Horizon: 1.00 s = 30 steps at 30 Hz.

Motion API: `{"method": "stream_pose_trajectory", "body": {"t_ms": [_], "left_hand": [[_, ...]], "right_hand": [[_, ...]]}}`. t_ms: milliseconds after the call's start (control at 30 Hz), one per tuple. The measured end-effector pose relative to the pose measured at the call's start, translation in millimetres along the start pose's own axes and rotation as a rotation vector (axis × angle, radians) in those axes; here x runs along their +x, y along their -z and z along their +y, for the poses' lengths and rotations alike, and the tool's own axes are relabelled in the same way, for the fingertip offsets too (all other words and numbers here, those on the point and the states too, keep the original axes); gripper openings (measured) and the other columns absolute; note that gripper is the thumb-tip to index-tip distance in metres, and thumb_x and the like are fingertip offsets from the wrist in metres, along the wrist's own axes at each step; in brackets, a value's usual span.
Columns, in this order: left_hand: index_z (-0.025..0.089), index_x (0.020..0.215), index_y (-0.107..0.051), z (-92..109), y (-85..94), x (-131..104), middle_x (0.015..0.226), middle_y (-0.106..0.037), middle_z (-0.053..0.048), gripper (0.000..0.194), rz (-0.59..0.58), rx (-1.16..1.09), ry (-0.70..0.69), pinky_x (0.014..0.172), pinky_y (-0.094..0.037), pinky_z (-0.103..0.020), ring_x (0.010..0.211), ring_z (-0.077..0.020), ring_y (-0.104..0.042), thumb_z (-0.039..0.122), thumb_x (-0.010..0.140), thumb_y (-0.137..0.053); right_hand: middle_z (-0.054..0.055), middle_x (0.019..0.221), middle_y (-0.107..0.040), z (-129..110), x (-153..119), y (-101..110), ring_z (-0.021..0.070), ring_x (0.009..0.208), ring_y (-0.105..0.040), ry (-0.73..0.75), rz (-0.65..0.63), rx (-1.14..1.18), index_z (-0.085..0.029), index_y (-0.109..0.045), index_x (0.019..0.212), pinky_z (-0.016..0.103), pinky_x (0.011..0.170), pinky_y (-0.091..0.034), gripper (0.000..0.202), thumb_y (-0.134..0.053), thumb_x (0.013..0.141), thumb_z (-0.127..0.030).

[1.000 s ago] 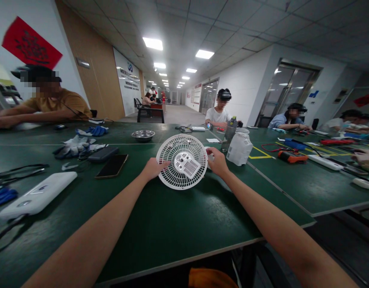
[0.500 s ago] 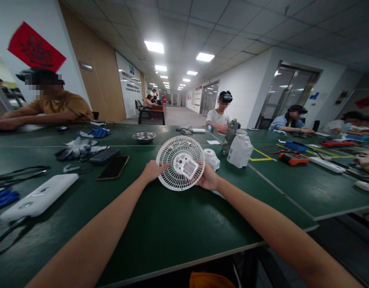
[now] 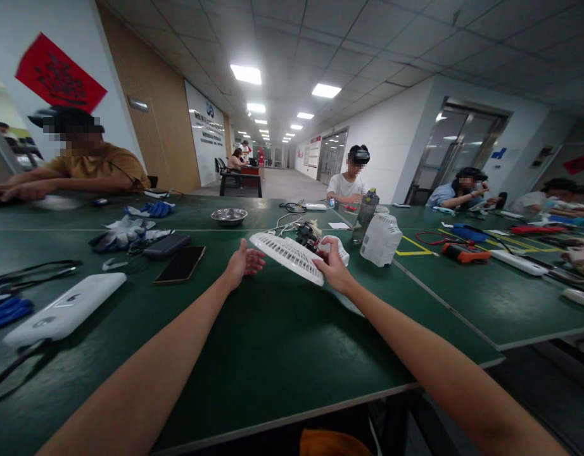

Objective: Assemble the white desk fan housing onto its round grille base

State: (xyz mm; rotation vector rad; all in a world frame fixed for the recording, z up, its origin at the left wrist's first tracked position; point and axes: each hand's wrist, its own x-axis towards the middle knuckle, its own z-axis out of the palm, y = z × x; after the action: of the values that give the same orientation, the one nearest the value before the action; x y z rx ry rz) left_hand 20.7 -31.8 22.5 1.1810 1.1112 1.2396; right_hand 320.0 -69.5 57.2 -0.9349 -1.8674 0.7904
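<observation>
A round white fan grille (image 3: 287, 256) is tilted above the green table, its slotted face turned downward and toward me. My right hand (image 3: 334, 266) grips its right edge between thumb and fingers. Dark parts and a pale wire bundle (image 3: 307, 233) show behind the grille; whether they are fixed to it I cannot tell. My left hand (image 3: 243, 265) is off the grille's left edge, fingers apart and holding nothing. Just beyond my right hand is a small white plastic housing (image 3: 340, 252), partly hidden. A larger white housing (image 3: 381, 239) stands upright farther right.
A metal bowl (image 3: 229, 216) and a water bottle (image 3: 365, 215) stand farther back. At left lie a phone (image 3: 180, 265), a dark case (image 3: 166, 246), gloves (image 3: 125, 234) and a white power bank (image 3: 66, 309). An orange meter (image 3: 465, 253) lies at right. Several people sit around the tables.
The grille has tipped from facing me to nearly flat, showing the parts behind it. My left hand has let go of its left edge; my right hand still holds it.
</observation>
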Motion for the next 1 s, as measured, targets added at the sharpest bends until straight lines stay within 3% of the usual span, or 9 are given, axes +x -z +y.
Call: {"method": "stream_pose_trajectory", "body": {"t_ms": [167,267,367,500,567,667,800,867,1000], "left_hand": [[0.011,0.089,-0.070,4.4,0.4,-4.3,0.086,-0.075,-0.014,0.051,-0.113,-0.258,0.100,0.073,-0.056,-0.034,0.080,-0.0244,-0.072,0.057,0.092,-0.049],[0.011,0.088,-0.072,5.3,0.5,-2.3,0.088,-0.076,-0.014,0.034,-0.159,-0.251,0.165,0.079,-0.057,-0.035,0.080,-0.0233,-0.072,0.043,0.088,-0.061],[0.009,0.087,-0.073,3.6,-0.5,1.2,0.090,-0.076,-0.015,0.030,-0.090,-0.114,0.229,0.075,-0.057,-0.033,0.077,-0.0219,-0.072,0.037,0.079,-0.074],[0.007,0.078,-0.073,2.0,-3.8,2.6,0.078,-0.076,-0.014,0.044,0.018,0.050,0.198,0.064,-0.054,-0.031,0.066,-0.0216,-0.071,0.049,0.068,-0.081],[0.008,0.072,-0.072,2.6,-5.3,1.5,0.069,-0.074,-0.012,0.047,0.059,0.126,0.172,0.061,-0.052,-0.032,0.062,-0.0222,-0.069,0.053,0.063,-0.082],[0.010,0.066,-0.070,4.8,-7.0,-1.3,0.062,-0.072,-0.010,0.047,0.090,0.193,0.139,0.060,-0.051,-0.033,0.059,-0.0229,-0.068,0.056,0.061,-0.082],[0.012,0.062,-0.069,8.5,-8.8,-6.2,0.058,-0.069,-0.008,0.046,0.107,0.225,0.110,0.060,-0.050,-0.033,0.058,-0.0230,-0.067,0.056,0.060,-0.081],[0.013,0.063,-0.069,10.4,-9.7,-8.6,0.058,-0.069,-0.008,0.046,0.098,0.229,0.112,0.060,-0.049,-0.033,0.059,-0.0234,-0.067,0.057,0.059,-0.081],[0.012,0.063,-0.069,14.7,-12.3,-13.2,0.059,-0.070,-0.008,0.049,0.095,0.231,0.121,0.062,-0.049,-0.033,0.062,-0.0240,-0.067,0.059,0.054,-0.082]], "right_hand": [[0.004,0.101,-0.059,-5.1,-6.5,2.1,0.0208,0.086,-0.057,0.124,-0.079,-0.212,-0.027,-0.030,0.122,0.037,0.080,-0.046,0.062,-0.069,0.079,-0.049],[0.006,0.105,-0.059,-4.2,-7.8,3.2,0.0222,0.087,-0.058,0.138,-0.116,-0.303,-0.026,-0.030,0.126,0.040,0.083,-0.047,0.070,-0.072,0.076,-0.052],[0.008,0.111,-0.059,-2.6,-7.9,5.4,0.0231,0.090,-0.059,0.149,-0.141,-0.358,-0.026,-0.032,0.130,0.042,0.085,-0.047,0.077,-0.075,0.072,-0.053],[0.008,0.111,-0.060,-0.4,-4.4,10.1,0.0242,0.095,-0.059,0.184,-0.168,-0.368,-0.025,-0.035,0.134,0.042,0.088,-0.046,0.075,-0.074,0.075,-0.050],[0.007,0.110,-0.060,3.9,0.4,15.6,0.0245,0.099,-0.058,0.215,-0.116,-0.375,-0.024,-0.039,0.133,0.042,0.091,-0.046,0.062,-0.067,0.081,-0.046],[0.010,0.117,-0.057,17.4,9.5,29.2,0.0265,0.107,-0.055,0.235,0.103,-0.474,-0.022,-0.046,0.126,0.043,0.098,-0.043,0.048,-0.061,0.084,-0.039],[0.015,0.125,-0.055,44.0,17.0,49.4,0.0318,0.118,-0.049,0.103,0.338,-0.708,-0.019,-0.049,0.128,0.048,0.105,-0.037,0.058,-0.067,0.075,-0.032],[0.014,0.127,-0.054,56.0,17.3,56.1,0.0329,0.121,-0.048,0.016,0.365,-0.769,-0.019,-0.047,0.132,0.049,0.105,-0.037,0.066,-0.070,0.072,-0.034],[0.011,0.120,-0.060,68.0,15.6,60.5,0.0295,0.110,-0.058,-0.149,0.278,-0.697,-0.020,-0.039,0.139,0.044,0.098,-0.043,0.084,-0.077,0.066,-0.035]]}}
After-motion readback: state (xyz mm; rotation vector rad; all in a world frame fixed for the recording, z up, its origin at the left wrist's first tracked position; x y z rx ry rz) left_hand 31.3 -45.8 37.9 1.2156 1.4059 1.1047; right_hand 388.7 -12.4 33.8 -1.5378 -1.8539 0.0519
